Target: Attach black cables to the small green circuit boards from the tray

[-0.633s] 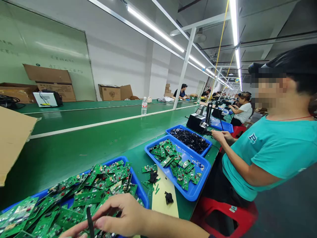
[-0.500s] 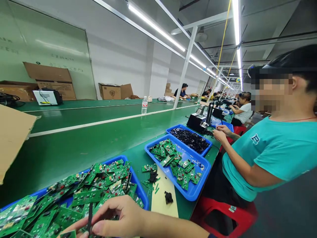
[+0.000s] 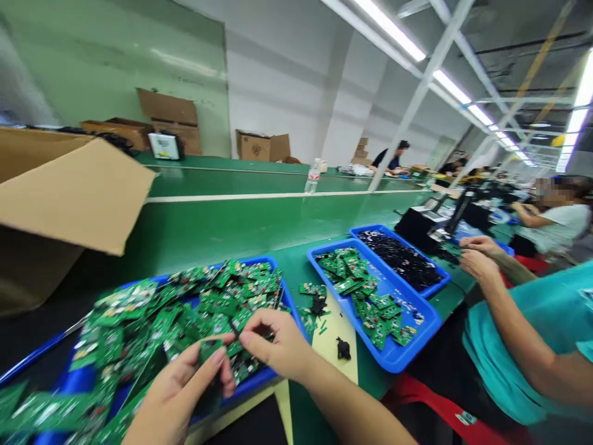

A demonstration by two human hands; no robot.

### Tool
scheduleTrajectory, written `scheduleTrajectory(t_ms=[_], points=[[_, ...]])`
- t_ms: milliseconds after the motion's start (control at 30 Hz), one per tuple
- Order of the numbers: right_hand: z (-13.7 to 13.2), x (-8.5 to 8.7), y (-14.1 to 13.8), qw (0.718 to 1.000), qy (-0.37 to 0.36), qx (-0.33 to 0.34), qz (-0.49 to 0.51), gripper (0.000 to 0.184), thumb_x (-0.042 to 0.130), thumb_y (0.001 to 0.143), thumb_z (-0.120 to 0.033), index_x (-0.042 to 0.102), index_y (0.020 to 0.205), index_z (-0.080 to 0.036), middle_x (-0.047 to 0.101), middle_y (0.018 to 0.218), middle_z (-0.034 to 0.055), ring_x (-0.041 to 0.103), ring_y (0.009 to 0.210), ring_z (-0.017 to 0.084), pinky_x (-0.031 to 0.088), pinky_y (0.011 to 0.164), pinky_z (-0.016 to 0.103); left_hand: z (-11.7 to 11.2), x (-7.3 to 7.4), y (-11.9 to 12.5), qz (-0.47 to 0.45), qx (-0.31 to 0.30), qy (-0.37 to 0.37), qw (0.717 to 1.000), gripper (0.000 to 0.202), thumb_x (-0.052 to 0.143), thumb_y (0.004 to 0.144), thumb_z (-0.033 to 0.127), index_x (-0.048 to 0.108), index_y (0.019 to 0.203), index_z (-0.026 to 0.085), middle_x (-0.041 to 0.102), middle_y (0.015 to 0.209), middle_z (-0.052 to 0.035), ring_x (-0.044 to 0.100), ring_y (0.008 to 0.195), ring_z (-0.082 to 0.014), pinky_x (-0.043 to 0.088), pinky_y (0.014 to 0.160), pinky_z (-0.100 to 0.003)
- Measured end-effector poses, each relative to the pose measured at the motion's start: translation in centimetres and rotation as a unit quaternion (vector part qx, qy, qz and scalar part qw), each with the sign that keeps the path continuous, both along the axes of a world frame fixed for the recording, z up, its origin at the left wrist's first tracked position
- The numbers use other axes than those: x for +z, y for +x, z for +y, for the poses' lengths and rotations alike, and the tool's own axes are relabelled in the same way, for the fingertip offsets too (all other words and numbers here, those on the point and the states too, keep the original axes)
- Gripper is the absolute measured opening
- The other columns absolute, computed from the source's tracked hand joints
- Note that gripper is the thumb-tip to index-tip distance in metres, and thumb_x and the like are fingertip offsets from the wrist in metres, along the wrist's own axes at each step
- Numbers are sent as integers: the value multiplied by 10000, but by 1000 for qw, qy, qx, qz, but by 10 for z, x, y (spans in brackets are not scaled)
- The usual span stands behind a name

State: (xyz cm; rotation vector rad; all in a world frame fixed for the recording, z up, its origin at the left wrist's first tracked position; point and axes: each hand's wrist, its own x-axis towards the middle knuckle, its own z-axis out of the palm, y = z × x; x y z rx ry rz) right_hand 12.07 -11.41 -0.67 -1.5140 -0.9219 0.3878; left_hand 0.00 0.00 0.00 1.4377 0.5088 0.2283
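My left hand [image 3: 173, 389] is closed on a green circuit board [image 3: 209, 351], gripped between thumb and fingers above the near edge of a heaped tray. Close beside it, my right hand [image 3: 280, 346] pinches a thin black strip [image 3: 234, 329], whose far end reaches to the fingertips of my left hand. Whether the strip is attached to the board I cannot tell. Beneath both hands lies a blue tray [image 3: 293, 303] piled with green circuit boards [image 3: 227, 300], many carrying small red and black parts.
Right of my tray, another blue tray [image 3: 393, 364] holds circuit boards, and one behind it holds black parts [image 3: 398, 256]. Black scraps [image 3: 343, 348] lie on yellow paper [image 3: 331, 340]. A cardboard box [image 3: 78, 191] stands left. A co-worker in turquoise [image 3: 504, 346] works at right.
The view has swung right to left, with the scene shifting rightward. My left hand has come fully into view with the board. The right hand, still pinching the black strip, is now beside it.
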Motion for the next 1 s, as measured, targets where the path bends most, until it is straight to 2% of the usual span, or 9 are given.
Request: scheduleTrajectory(t_ms=[67,133,167,233,333,433,500,800,1000], points=[[-7,1,-2,1000,-1,8,-8,161,566,771,-305,544,664,-186,536,596,-19,496,544,112,423,532,223,-4,7,0,-26,48,15,998,380,686,741,504,610,617,153,606,572,-11,569,593,-137,496,665,-247],[-13,1,-3,1000,0,17,-15,143,539,800,-283,544,695,-187,551,614,-9,515,558,123,433,549,237,-5,11,0,-29,84,-11,996,334,694,723,460,635,830,149,619,613,-2,565,553,-143,484,548,-249],[-17,1,-4,1000,1,20,-20,140,531,814,-278,549,708,-188,557,625,-4,526,575,131,439,567,248,-5,11,0,-37,105,-23,994,370,697,703,455,622,888,142,605,605,7,549,510,-137,449,475,-233],[-22,1,-5,999,6,24,-31,135,538,832,-258,554,714,-193,567,647,4,540,609,144,442,604,265,-5,11,-1,-52,137,-40,988,371,662,720,420,602,950,135,573,606,28,511,475,-105,401,430,-198],[-25,2,-7,990,22,27,-135,121,537,845,-188,553,725,-201,586,666,8,552,627,150,442,615,272,-9,11,-2,-38,76,-89,992,344,609,739,344,593,1010,133,520,583,53,471,457,-81,387,422,-179],[-24,3,-10,956,37,25,-289,124,505,865,-145,550,764,-201,596,671,11,563,609,145,454,587,264,-16,11,-2,-32,22,-119,992,335,546,761,295,590,1049,130,521,611,42,488,486,-85,409,435,-180],[-22,3,-11,942,36,17,-335,132,493,876,-141,542,767,-198,591,663,12,566,605,143,458,578,258,-19,10,-1,-33,6,-122,992,321,507,777,272,597,1049,127,515,620,35,499,502,-89,426,444,-183],[-20,-5,-8,926,0,17,-377,167,482,880,-160,539,727,-198,583,630,13,538,579,144,432,563,265,-19,8,-2,-21,-28,-121,992,321,478,811,270,604,1055,104,509,621,23,510,489,-97,464,453,-209],[-20,-7,-7,916,-15,17,-400,165,491,872,-156,535,719,-200,589,627,16,535,577,150,425,561,267,-21,7,-2,-21,-29,-125,991,325,487,821,280,603,1065,100,514,640,18,513,518,-95,475,461,-203]])
